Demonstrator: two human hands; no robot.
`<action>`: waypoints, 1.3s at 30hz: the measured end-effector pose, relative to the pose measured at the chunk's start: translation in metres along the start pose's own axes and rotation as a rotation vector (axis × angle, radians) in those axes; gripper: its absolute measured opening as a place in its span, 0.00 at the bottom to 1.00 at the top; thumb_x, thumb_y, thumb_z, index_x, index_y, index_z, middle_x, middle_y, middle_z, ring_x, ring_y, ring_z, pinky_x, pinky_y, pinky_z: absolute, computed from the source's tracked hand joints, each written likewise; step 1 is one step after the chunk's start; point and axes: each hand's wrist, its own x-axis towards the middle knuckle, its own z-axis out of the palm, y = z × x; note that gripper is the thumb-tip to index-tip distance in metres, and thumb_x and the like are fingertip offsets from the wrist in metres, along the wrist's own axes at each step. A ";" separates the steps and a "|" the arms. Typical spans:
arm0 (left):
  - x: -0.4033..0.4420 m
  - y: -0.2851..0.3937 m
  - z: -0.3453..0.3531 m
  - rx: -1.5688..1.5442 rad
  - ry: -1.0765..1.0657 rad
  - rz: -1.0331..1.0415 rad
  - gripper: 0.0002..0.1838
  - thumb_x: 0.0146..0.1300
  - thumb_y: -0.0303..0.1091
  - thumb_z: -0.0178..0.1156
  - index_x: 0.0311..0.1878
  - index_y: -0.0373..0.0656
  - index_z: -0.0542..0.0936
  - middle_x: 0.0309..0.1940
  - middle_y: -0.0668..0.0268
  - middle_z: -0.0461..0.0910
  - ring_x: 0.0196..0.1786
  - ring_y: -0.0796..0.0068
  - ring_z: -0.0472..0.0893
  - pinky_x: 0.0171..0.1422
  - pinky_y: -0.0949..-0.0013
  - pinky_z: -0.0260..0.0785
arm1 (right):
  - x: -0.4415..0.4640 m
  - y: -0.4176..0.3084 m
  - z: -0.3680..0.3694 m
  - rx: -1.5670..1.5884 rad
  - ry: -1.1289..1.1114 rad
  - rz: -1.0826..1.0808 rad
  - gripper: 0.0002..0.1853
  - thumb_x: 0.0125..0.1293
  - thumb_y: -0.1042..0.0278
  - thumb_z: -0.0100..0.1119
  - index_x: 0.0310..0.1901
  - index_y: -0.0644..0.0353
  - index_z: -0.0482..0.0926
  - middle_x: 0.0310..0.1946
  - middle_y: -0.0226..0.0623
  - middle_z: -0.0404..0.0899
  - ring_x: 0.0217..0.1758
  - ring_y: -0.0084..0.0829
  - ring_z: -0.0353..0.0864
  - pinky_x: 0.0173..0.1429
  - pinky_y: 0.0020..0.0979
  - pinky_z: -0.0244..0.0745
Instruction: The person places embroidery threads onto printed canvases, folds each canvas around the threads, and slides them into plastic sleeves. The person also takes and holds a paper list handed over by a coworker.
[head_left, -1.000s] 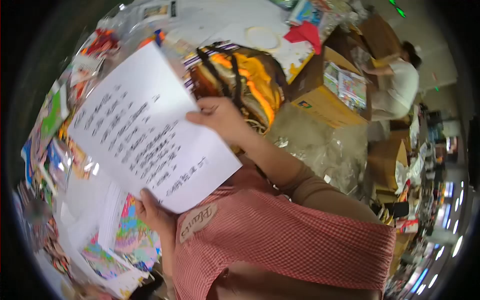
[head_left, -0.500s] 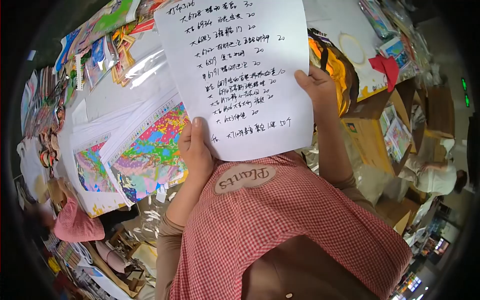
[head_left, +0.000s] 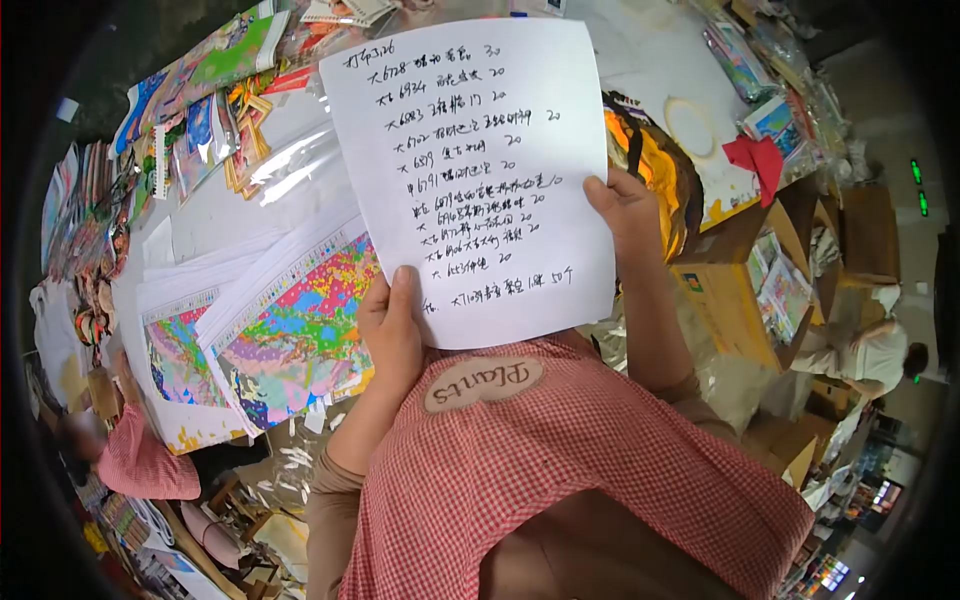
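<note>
A white sheet of paper [head_left: 480,180] with handwritten lines and numbers is held up in front of my chest. My left hand [head_left: 392,325] grips its lower left edge, thumb on the front and fingers behind. On the right edge, my right hand [head_left: 628,208] pinches the sheet the same way. Beneath and to the left, printed colour charts [head_left: 295,325] with pink, green and blue patches lie on the white table [head_left: 185,412]. Behind the sheet's right side is a black and orange bundle [head_left: 655,170], partly hidden.
Plastic-wrapped prints [head_left: 205,135] lie at the upper left. A red cloth [head_left: 757,165] hangs at the table's right edge, above an open cardboard box [head_left: 725,305] with prints. One person in pink check [head_left: 150,455] is at left, another in white [head_left: 880,355] at right.
The sheet and both hands have moved down a little in view, so the sheet's top edge now shows. My grip on the paper looks the same.
</note>
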 end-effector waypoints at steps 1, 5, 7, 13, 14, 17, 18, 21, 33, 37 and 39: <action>0.000 0.002 -0.001 -0.007 -0.007 0.017 0.11 0.66 0.35 0.53 0.36 0.36 0.78 0.29 0.71 0.78 0.30 0.87 0.70 0.35 0.80 0.63 | 0.000 -0.002 0.002 0.000 -0.002 -0.020 0.13 0.62 0.66 0.61 0.40 0.70 0.77 0.31 0.34 0.80 0.29 0.18 0.76 0.34 0.19 0.71; -0.003 0.007 0.003 0.079 -0.079 -0.029 0.11 0.65 0.34 0.55 0.37 0.35 0.78 0.32 0.69 0.79 0.33 0.86 0.72 0.38 0.79 0.65 | -0.001 -0.014 0.002 -0.003 0.036 -0.024 0.13 0.62 0.65 0.60 0.40 0.69 0.77 0.30 0.32 0.80 0.29 0.17 0.75 0.34 0.19 0.71; -0.003 0.004 0.002 0.037 -0.095 -0.011 0.10 0.65 0.33 0.56 0.38 0.34 0.78 0.33 0.68 0.79 0.34 0.85 0.73 0.40 0.79 0.65 | -0.002 -0.015 0.002 -0.024 0.023 -0.031 0.10 0.64 0.67 0.57 0.38 0.68 0.78 0.30 0.31 0.79 0.30 0.17 0.75 0.35 0.20 0.70; -0.005 -0.001 -0.004 0.038 -0.107 0.007 0.10 0.65 0.31 0.56 0.42 0.33 0.77 0.36 0.66 0.80 0.37 0.84 0.74 0.44 0.78 0.66 | -0.004 -0.008 0.000 -0.028 0.029 -0.033 0.12 0.62 0.65 0.61 0.38 0.68 0.78 0.29 0.31 0.79 0.29 0.16 0.74 0.34 0.19 0.70; -0.006 -0.001 -0.003 0.042 -0.104 -0.002 0.10 0.65 0.31 0.56 0.42 0.33 0.77 0.36 0.66 0.80 0.37 0.84 0.74 0.44 0.78 0.66 | -0.005 -0.009 0.000 -0.034 0.030 -0.008 0.13 0.62 0.64 0.61 0.39 0.69 0.78 0.30 0.31 0.79 0.30 0.16 0.74 0.35 0.19 0.70; -0.008 -0.002 0.003 -0.035 -0.057 0.026 0.09 0.65 0.31 0.56 0.41 0.34 0.77 0.36 0.66 0.80 0.38 0.84 0.74 0.44 0.78 0.66 | 0.000 -0.003 -0.008 -0.078 0.007 -0.039 0.13 0.62 0.66 0.60 0.40 0.69 0.78 0.30 0.31 0.79 0.30 0.17 0.75 0.36 0.19 0.71; -0.008 -0.003 0.001 -0.033 -0.055 0.043 0.12 0.65 0.33 0.57 0.43 0.34 0.78 0.36 0.68 0.79 0.37 0.85 0.73 0.44 0.79 0.65 | -0.001 -0.003 -0.010 -0.081 0.008 -0.030 0.13 0.62 0.66 0.60 0.40 0.69 0.78 0.30 0.31 0.79 0.30 0.17 0.75 0.36 0.19 0.71; -0.007 -0.005 -0.005 0.006 -0.061 0.069 0.14 0.65 0.36 0.57 0.45 0.33 0.78 0.35 0.70 0.79 0.37 0.86 0.71 0.43 0.79 0.63 | -0.003 -0.012 -0.010 -0.087 -0.013 0.005 0.12 0.63 0.70 0.55 0.44 0.69 0.76 0.28 0.27 0.77 0.28 0.15 0.72 0.33 0.19 0.67; -0.004 -0.005 -0.009 0.072 -0.045 0.058 0.09 0.65 0.33 0.55 0.38 0.35 0.77 0.30 0.73 0.75 0.33 0.86 0.69 0.38 0.79 0.63 | -0.011 -0.008 0.002 -0.175 -0.185 0.075 0.17 0.62 0.75 0.56 0.53 0.70 0.72 0.44 0.38 0.79 0.43 0.23 0.78 0.47 0.23 0.73; -0.004 -0.003 -0.009 0.063 -0.074 0.046 0.10 0.65 0.34 0.56 0.40 0.36 0.77 0.31 0.71 0.77 0.33 0.86 0.70 0.39 0.79 0.63 | -0.009 -0.009 0.004 -0.162 -0.107 0.040 0.17 0.63 0.73 0.56 0.52 0.69 0.72 0.43 0.38 0.79 0.42 0.23 0.78 0.46 0.23 0.73; -0.004 -0.003 -0.009 0.048 -0.093 0.027 0.10 0.64 0.34 0.57 0.41 0.35 0.78 0.33 0.70 0.78 0.34 0.84 0.72 0.41 0.78 0.64 | -0.009 -0.008 0.005 -0.145 -0.091 0.020 0.17 0.63 0.73 0.56 0.52 0.69 0.72 0.42 0.38 0.79 0.42 0.22 0.78 0.46 0.23 0.73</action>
